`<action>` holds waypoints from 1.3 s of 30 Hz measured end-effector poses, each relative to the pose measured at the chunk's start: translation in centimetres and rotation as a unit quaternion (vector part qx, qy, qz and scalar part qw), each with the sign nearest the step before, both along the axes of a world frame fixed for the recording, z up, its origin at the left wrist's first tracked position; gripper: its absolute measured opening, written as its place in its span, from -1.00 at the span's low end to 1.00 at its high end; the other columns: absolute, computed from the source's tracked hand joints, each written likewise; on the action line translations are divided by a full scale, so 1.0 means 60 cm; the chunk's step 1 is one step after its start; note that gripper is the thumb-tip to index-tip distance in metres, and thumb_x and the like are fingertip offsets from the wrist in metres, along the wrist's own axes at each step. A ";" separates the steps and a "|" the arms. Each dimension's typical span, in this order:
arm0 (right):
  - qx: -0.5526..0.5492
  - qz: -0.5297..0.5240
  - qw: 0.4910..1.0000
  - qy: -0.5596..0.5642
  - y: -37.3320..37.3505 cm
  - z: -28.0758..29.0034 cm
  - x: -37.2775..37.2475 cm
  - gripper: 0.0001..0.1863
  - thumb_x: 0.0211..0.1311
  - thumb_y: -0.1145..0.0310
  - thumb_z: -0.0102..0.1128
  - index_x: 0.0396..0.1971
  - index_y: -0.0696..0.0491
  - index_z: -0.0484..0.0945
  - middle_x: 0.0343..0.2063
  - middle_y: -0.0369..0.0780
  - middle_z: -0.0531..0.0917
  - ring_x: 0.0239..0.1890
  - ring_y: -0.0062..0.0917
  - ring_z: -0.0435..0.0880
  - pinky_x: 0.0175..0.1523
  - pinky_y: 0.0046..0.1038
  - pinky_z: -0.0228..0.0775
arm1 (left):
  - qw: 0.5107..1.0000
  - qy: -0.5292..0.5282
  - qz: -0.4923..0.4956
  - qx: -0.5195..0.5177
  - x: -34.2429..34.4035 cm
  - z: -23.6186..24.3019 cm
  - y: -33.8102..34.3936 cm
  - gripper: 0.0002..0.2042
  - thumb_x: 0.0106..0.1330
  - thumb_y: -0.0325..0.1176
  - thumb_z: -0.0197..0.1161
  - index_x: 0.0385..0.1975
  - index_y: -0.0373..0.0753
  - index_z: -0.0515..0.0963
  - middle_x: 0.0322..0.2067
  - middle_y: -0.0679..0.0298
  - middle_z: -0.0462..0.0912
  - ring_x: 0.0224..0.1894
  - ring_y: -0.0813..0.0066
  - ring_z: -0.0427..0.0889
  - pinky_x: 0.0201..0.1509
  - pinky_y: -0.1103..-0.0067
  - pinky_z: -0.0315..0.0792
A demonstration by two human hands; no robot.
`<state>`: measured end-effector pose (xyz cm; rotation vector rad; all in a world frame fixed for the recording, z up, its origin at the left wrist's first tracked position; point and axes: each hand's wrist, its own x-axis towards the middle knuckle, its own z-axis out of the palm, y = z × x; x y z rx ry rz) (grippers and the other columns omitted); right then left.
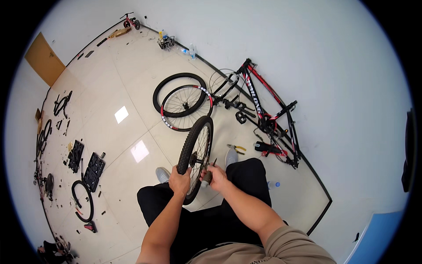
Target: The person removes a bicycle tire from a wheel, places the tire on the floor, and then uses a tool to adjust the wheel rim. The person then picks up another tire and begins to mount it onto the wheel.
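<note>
A bicycle wheel (pixel 190 145) with a knobby black tyre stands upright between my knees. My left hand (pixel 179 181) is closed round the tyre on the near left side. Close to the spokes and hub, my right hand (pixel 215 177) is closed on a small tool (pixel 206 178) with a thick grey-brown handle. A thin dark shaft sticks up past the fingers, like a screwdriver's; its exact kind is partly hidden by the hand. Beyond the wheel, a spoked rim (pixel 164 115) without a tyre lies on the floor, overlapping a loose black tyre (pixel 158 90).
A red and black bicycle frame (pixel 255 94) leans along the wall at right. Pliers (pixel 237 147) with yellow handles and a black tool (pixel 266 148) lie near my right foot. Open black tool cases (pixel 93 171) and another tyre (pixel 91 200) lie left. A bottle (pixel 273 185) is beside my right knee.
</note>
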<state>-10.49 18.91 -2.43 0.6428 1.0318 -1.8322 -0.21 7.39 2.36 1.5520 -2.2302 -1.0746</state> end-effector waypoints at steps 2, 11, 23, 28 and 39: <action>0.024 0.046 0.998 0.041 0.015 0.000 0.006 -0.75 0.27 0.46 0.17 -0.09 -0.02 0.39 -0.46 -0.23 0.54 -0.50 -0.42 0.57 -0.45 -0.26 0.48 | 1.000 0.003 -0.002 0.024 0.016 0.006 0.015 -0.53 0.14 -0.04 0.45 -0.02 -0.17 0.60 -0.24 0.02 0.73 -0.10 -0.05 0.70 0.01 0.23 0.51; 0.134 0.151 0.934 0.296 0.025 0.022 0.053 -0.80 0.23 0.30 0.34 -0.28 0.08 0.56 -0.69 -0.32 0.50 -0.72 -0.61 0.48 -0.60 -0.48 0.34 | 0.998 0.026 -0.017 0.047 0.029 0.009 0.059 -0.56 0.15 -0.05 0.44 -0.06 -0.15 0.59 -0.26 0.02 0.73 -0.14 -0.04 0.71 -0.04 0.21 0.52; 0.394 0.381 0.698 0.460 -0.030 0.140 0.067 -0.12 -0.13 -0.33 0.36 -0.12 0.28 0.64 -0.11 0.14 0.69 0.01 0.00 0.68 0.13 -0.16 0.50 | 0.993 0.057 -0.099 0.026 0.037 -0.046 0.073 -0.59 0.20 -0.15 0.35 0.01 -0.14 0.52 -0.27 -0.02 0.72 -0.14 -0.09 0.68 -0.08 0.17 0.52; 0.432 0.401 0.698 0.406 -0.058 0.182 0.056 -0.22 -0.09 -0.27 0.36 -0.15 0.22 0.69 -0.11 0.08 0.71 0.00 -0.02 0.69 0.12 -0.14 0.50 | 0.925 0.297 -0.184 0.150 0.044 -0.105 0.025 -0.65 0.19 -0.40 0.40 -0.01 -0.16 0.54 -0.25 0.21 0.72 -0.21 0.31 0.68 -0.12 0.42 0.50; 0.351 0.359 0.713 0.489 -0.034 0.117 -0.028 -0.29 -0.10 -0.15 0.42 -0.38 0.36 0.66 -0.44 0.12 0.71 -0.28 -0.11 0.77 -0.19 -0.22 0.58 | 0.777 0.296 -0.068 0.552 0.001 -0.023 -0.005 -0.51 0.34 -0.21 0.21 0.29 -0.07 0.42 -0.14 0.36 0.57 -0.09 0.50 0.49 -0.02 0.52 0.34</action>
